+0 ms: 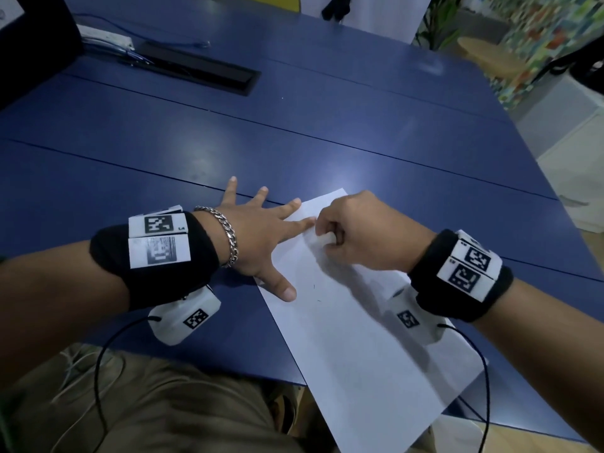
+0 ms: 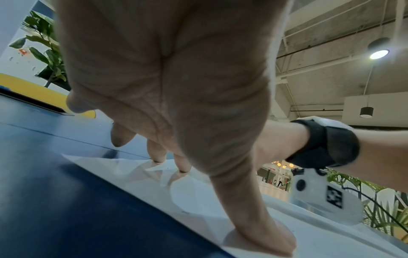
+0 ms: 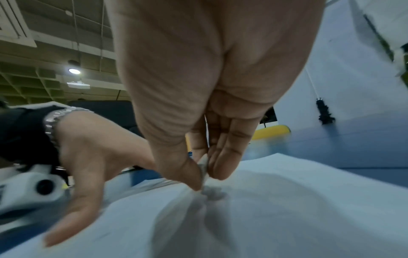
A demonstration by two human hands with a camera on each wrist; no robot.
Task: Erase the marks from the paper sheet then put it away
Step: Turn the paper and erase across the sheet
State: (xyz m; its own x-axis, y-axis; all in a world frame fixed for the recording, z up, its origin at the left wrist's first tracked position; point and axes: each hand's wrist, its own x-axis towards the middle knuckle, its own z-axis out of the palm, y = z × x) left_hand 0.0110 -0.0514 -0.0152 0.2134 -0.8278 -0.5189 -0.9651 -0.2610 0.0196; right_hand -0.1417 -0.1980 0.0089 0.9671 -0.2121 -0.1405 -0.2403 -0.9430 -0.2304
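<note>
A white paper sheet lies slanted on the blue table, its near corner hanging over the front edge. Faint pencil marks show near its left side. My left hand lies flat with fingers spread, thumb and two fingertips pressing the sheet's left edge. My right hand pinches a small white eraser between thumb and fingers and presses it onto the sheet's upper part. In the right wrist view the eraser touches the paper sheet, which wrinkles under it.
A black cable slot and a white power strip sit at the table's far left beside a dark box. A wooden stool stands beyond the far right edge. Cables hang from both wrist cameras.
</note>
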